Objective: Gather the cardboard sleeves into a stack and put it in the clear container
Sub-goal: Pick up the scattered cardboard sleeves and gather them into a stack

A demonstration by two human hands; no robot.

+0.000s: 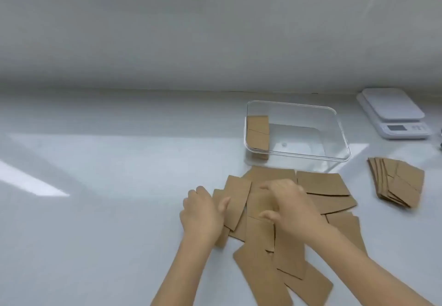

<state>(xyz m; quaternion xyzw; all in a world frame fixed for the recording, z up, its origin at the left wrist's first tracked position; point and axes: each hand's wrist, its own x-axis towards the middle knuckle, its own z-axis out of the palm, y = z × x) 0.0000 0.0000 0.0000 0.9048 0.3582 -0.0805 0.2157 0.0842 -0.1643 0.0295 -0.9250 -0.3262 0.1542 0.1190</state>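
Several flat brown cardboard sleeves (321, 183) lie scattered and overlapping on the white counter in front of the clear container (344, 138). A small stack of sleeves (258, 129) leans against the container's left wall inside it. My left hand (203, 214) rests on the left edge of the pile, thumb pressed on one upright sleeve (236, 200). My right hand (289, 207) hovers over the pile's middle with fingers curled, blurred; I cannot tell whether it grips a sleeve.
A fanned stack of sleeves (397, 183) lies to the right of the container. A white kitchen scale (394, 114) stands at the back right against the wall (167, 37). The white counter (95, 186) stretches to the left.
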